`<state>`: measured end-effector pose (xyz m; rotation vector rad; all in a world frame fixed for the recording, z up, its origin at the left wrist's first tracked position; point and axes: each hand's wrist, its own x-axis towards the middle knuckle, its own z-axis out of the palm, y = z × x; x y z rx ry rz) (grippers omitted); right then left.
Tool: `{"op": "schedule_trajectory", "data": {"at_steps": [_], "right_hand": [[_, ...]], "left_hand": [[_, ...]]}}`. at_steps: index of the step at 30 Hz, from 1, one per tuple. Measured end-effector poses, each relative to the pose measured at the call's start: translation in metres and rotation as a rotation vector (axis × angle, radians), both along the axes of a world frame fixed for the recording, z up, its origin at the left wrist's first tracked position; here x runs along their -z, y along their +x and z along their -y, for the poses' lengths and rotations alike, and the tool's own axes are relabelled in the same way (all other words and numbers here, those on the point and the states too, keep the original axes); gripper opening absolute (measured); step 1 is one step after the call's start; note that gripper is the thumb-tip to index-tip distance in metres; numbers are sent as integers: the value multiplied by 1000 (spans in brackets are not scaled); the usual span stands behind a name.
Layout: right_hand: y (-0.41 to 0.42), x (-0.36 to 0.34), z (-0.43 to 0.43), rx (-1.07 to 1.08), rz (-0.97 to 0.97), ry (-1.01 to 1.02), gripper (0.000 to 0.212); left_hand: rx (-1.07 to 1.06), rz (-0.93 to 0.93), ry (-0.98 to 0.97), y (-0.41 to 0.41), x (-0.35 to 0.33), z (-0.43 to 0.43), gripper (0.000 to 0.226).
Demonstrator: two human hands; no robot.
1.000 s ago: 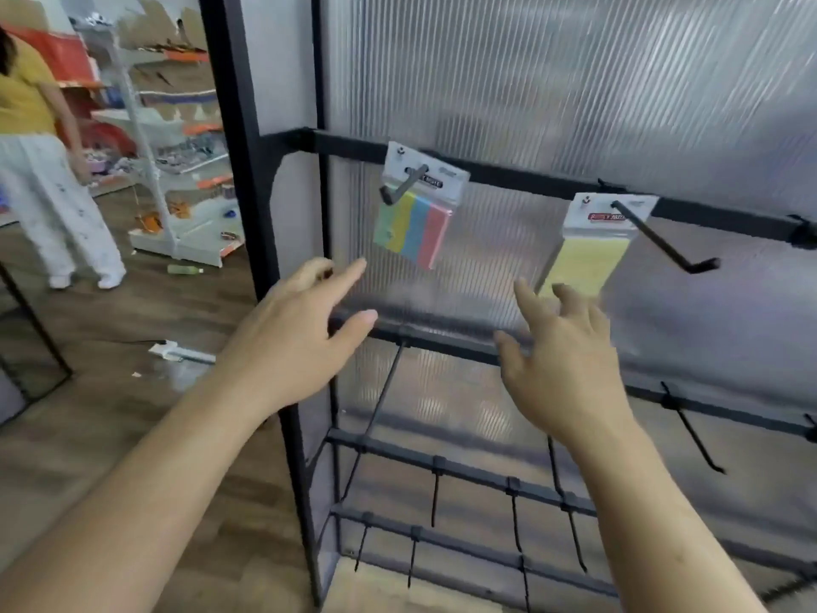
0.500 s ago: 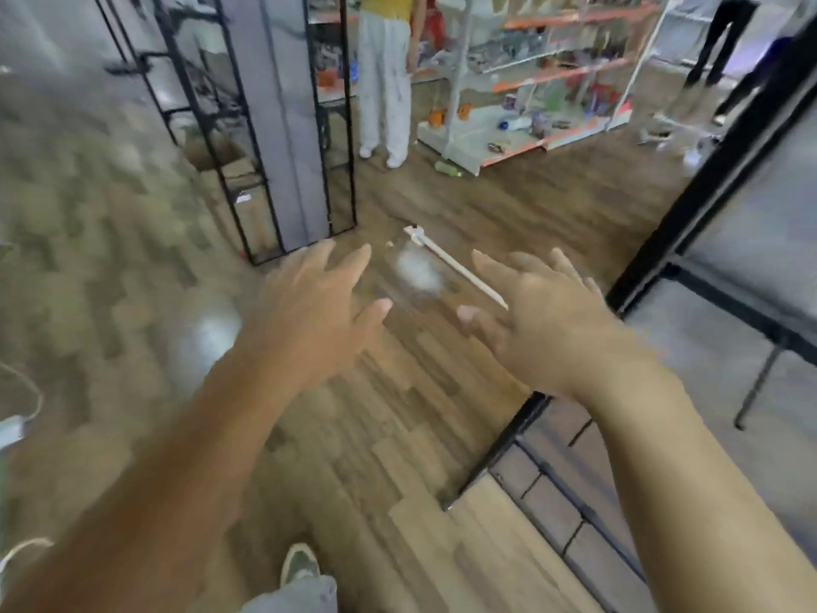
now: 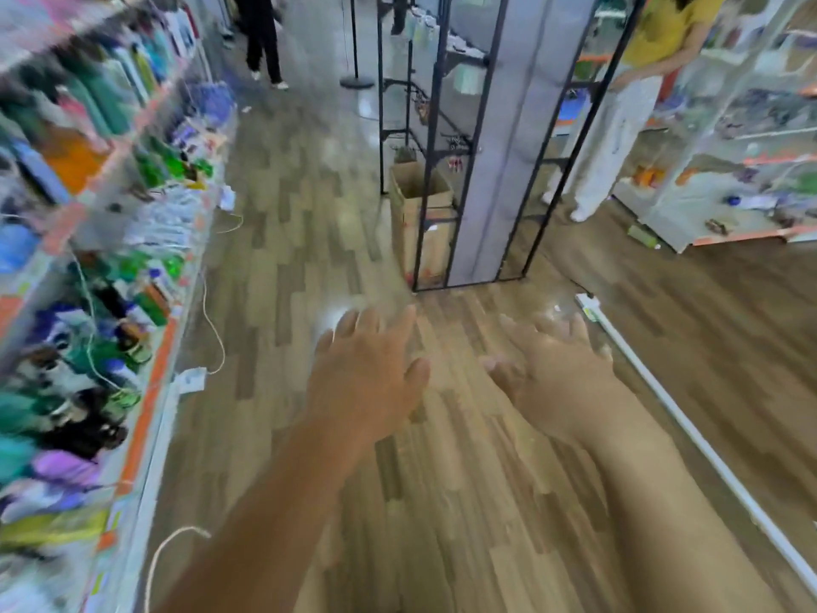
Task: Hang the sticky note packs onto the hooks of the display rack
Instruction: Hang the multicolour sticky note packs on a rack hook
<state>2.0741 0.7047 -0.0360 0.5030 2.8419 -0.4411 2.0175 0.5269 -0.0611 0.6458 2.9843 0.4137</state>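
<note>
My left hand (image 3: 364,373) and my right hand (image 3: 559,373) are stretched out in front of me over the wooden floor, fingers spread, holding nothing. No sticky note packs are in view. The rack with the hung packs is out of the frame. Another black-framed display rack (image 3: 482,139) with a grey panel stands ahead, beyond my hands. The picture is blurred by motion.
A long shelf (image 3: 146,391) packed with coloured goods runs along the left. A cardboard box (image 3: 418,214) sits beside the black rack. A white strip (image 3: 689,431) lies on the floor at right. A person in yellow (image 3: 628,104) stands by white shelves (image 3: 729,170); another person stands far back.
My view has swung left, away from the rack with the two hung packs, across the floor to the shop aisle. Both hands stay spread and hold nothing.
</note>
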Motion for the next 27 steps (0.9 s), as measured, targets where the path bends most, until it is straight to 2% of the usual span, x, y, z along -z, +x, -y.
{"op": "schedule_trajectory", "data": {"at_steps": [11,20,27], "right_hand": [[-209,13,-34,-44,1,-53,57],[-422,-8,-83,-156,-37,-8,52],[-570,-2,-91,-168,-7,7,54]], "left_hand": [[-102,10,56,-190,8,-26,60],[-232,-51,77,-388,-14,-75,63],[-228,-49,82,-535,-5,-85,64]]}}
